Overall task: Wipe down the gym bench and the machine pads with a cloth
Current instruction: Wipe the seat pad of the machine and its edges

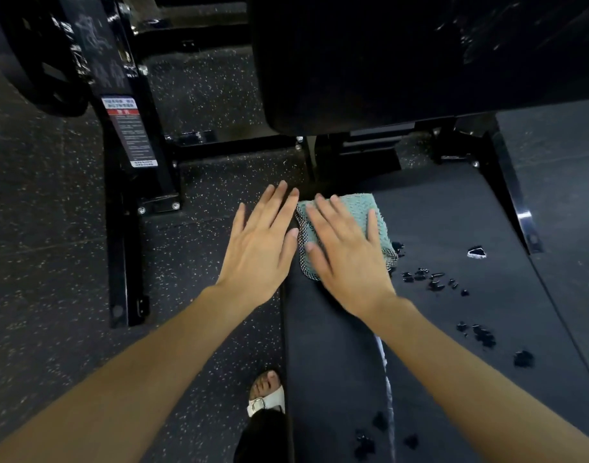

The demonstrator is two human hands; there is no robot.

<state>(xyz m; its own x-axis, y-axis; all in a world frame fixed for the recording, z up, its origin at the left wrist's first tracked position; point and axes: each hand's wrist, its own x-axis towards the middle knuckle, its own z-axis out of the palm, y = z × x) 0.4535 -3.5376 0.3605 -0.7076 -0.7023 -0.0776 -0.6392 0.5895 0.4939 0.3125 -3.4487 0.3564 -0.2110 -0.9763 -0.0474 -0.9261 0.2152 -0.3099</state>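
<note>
Forearms (pixel 487 372) lead to my right hand (pixel 349 252), flat with fingers straight, pressing the cloth (pixel 370 208) on the bench (pixel 436 228) at mid-frame. My left hand (pixel 263 242), spread and holding nothing, is just beside it. I'd press evenly and sweep in overlapping strokes.

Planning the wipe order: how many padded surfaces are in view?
2. The bench pad lies lower right, under the cloth and right hand. A second pad sits at the top, beyond it. Others may be out of frame.
</note>
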